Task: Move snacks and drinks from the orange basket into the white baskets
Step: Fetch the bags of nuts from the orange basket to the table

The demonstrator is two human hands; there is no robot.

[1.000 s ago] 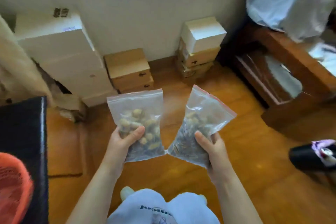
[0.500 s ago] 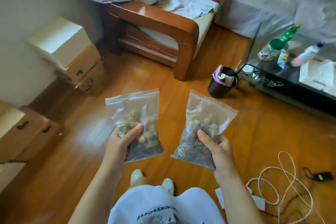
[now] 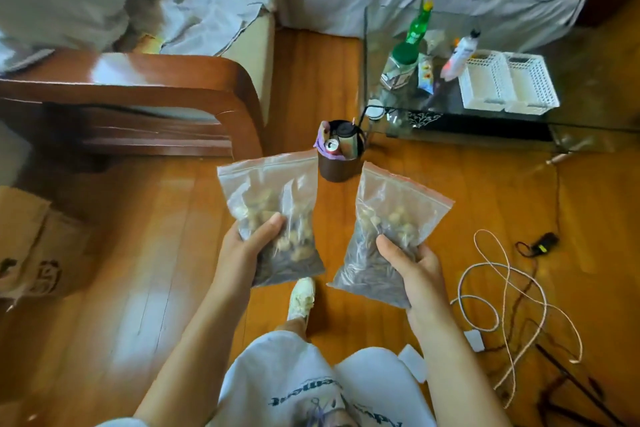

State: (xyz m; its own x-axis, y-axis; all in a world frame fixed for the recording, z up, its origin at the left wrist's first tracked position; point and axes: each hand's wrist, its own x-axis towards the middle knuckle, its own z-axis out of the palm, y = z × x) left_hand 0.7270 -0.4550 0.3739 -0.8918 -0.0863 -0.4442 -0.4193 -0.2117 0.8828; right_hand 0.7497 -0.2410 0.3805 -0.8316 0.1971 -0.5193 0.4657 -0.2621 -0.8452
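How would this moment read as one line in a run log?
left hand: holds left bag | right hand: holds right bag | white baskets: on glass table, ahead right, look empty

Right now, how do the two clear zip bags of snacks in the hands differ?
The clear zip bag in the left hand stands nearly upright, while the clear zip bag in the right hand tilts to the right. The right bag's seal strip shows plainly red; the left bag's looks paler. Both hold pale round pieces over dark bits, gripped low with the thumb in front.
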